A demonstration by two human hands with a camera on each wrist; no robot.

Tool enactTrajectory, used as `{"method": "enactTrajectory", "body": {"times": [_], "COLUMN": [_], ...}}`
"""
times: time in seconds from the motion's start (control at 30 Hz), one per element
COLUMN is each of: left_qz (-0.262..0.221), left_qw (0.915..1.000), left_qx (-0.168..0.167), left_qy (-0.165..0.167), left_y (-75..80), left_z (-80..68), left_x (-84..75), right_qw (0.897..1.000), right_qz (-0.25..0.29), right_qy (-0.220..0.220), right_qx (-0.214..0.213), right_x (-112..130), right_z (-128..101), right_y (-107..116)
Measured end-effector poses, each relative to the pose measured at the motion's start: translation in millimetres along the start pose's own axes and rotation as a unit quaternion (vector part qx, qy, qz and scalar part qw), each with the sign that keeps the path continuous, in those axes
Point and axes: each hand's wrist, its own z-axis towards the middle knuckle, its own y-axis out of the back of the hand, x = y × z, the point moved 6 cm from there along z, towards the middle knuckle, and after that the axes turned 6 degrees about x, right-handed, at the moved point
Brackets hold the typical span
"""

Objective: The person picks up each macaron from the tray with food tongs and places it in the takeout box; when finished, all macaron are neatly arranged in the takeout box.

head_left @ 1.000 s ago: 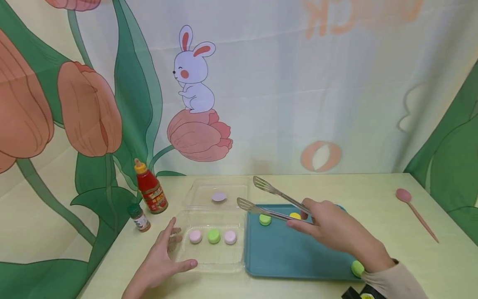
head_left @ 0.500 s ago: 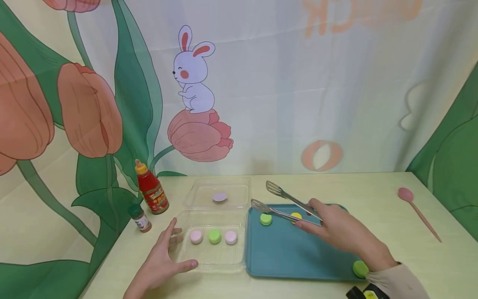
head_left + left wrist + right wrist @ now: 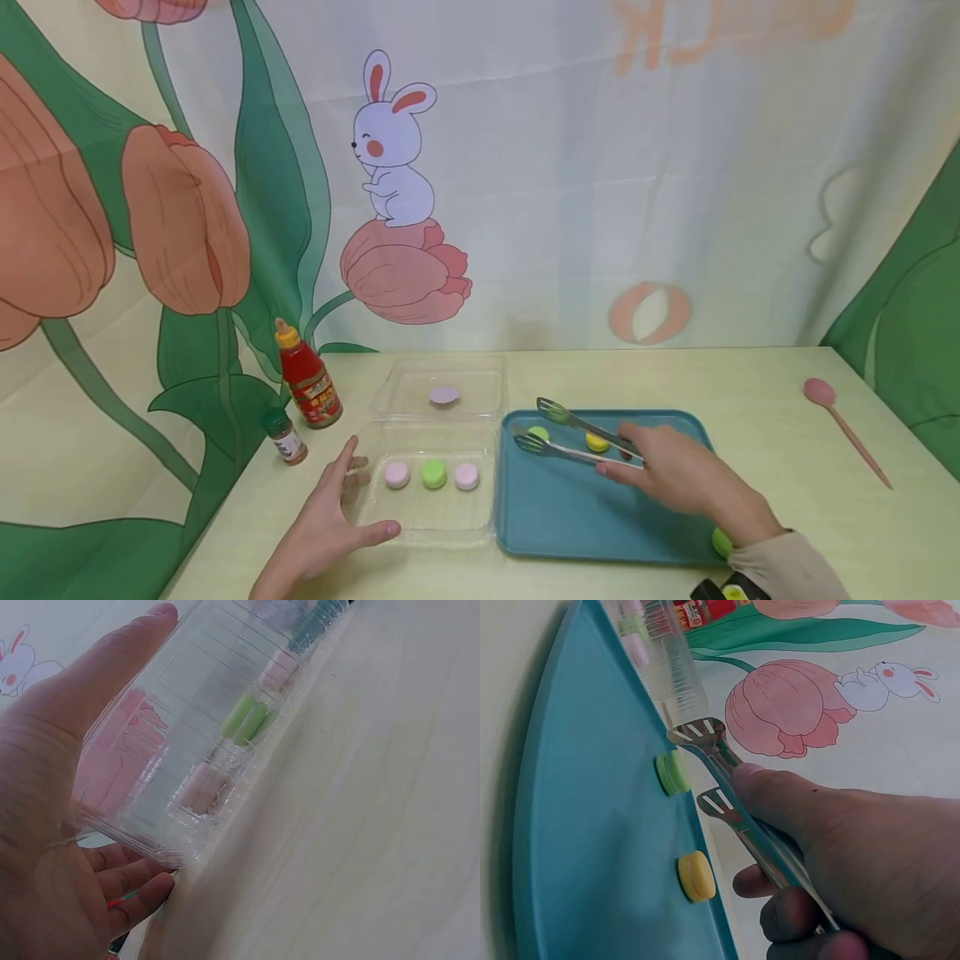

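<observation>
- On the teal tray point(image 3: 570, 517), from the head view, my right hand point(image 3: 675, 479) grips the metal tongs point(image 3: 581, 433), fingers curled round the handles, the two ends apart on either side of a green macaron point(image 3: 537, 433); a yellow macaron point(image 3: 597, 442) lies just beside the tong arms.
- Beside the tray my left hand point(image 3: 322, 525) rests flat, fingers straight, against the near left corner of the clear plastic box point(image 3: 427, 521), which holds a pink, a green and a pink macaron in a row.
- From the left wrist – my palm point(image 3: 45, 825) and thumb press the box wall point(image 3: 150, 787); the macarons inside show blurred.
- From the right wrist, the tong ends point(image 3: 705, 761) hover near the green macaron point(image 3: 673, 771) – touching or not, I cannot tell.
</observation>
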Motion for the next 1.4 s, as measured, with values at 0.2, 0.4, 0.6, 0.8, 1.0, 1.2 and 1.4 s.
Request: {"method": "enactTrajectory", "body": {"times": [0.2, 0.4, 0.6, 0.8, 1.0, 1.2, 1.4], "left_qz": [0.000, 0.003, 0.006, 0.009, 0.003, 0.001, 0.001], "left_qw": [1.0000, 1.0000, 0.9999, 0.9999, 0.9999, 0.9999, 1.0000], "left_qx": [0.003, 0.004, 0.003, 0.002, 0.004, 0.005, 0.003], "left_qy": [0.001, 0.008, 0.009, 0.009, 0.014, 0.013, 0.008], "left_y": [-0.8, -0.7, -1.1, -0.3, -0.3, -0.3, -0.1], "left_z": [0.7, 2.5, 2.9, 2.4, 1.9, 1.0, 0.5], "left_x": [-0.7, -2.0, -2.2, -1.2, -1.4, -1.7, -1.0], "right_qw": [1.000, 1.000, 1.000, 1.000, 0.999, 0.999, 0.999], "right_qz": [-0.005, 0.002, 0.000, -0.011, -0.016, -0.008, -0.012], "right_qy": [-0.003, -0.004, -0.003, 0.014, 0.026, 0.035, 0.048], "right_qx": [0.005, 0.009, 0.007, -0.010, -0.011, -0.005, -0.018], "right_x": [-3.8, -4.7, -5.8, -6.2, -3.4, -1.6, 1.0], "right_z": [0.4, 2.0, 3.5, 4.8, 3.9, 3.8, 0.0], "right_y": [-7.1, -11.9, -14.3, -16.8, -16.5, -14.3, -3.0]}}
